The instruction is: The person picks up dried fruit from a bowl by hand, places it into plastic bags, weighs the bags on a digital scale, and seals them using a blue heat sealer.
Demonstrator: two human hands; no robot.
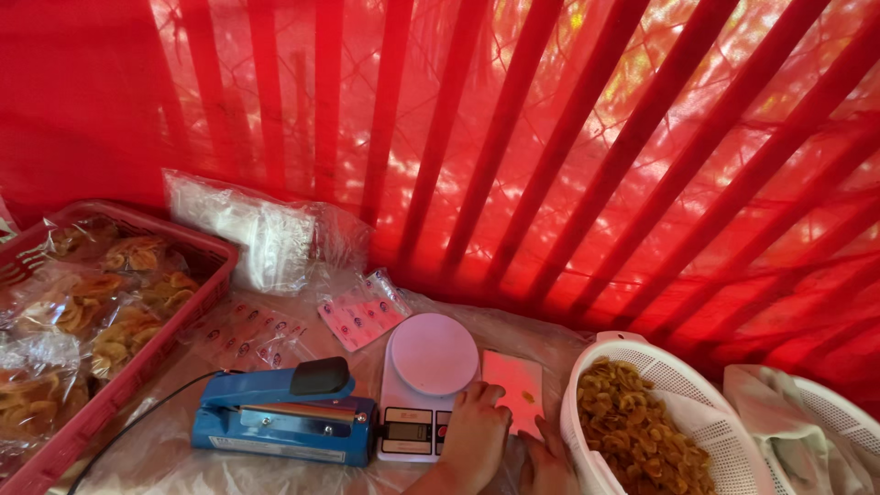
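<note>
My left hand (472,433) lies at the bottom centre, between a white digital kitchen scale (428,359) and a small flat pouch (515,387). Its curled fingers press on the pouch's left edge. My right hand (547,466) is mostly cut off by the frame's bottom edge, and its fingers touch the pouch's lower edge. The pouch lies flat on the plastic-covered table and has a small yellow speck on it. Just right of my hands stands a white perforated basket (642,353) filled with fried golden snack curls (642,435).
A blue heat sealer (280,417) with a black handle sits left of the scale, its cord running left. A red crate (188,307) holds bagged snacks. Label sheets (362,312) and a stack of clear bags (252,229) lie behind. A second white basket (825,403) holds cloth. Red netting forms the backdrop.
</note>
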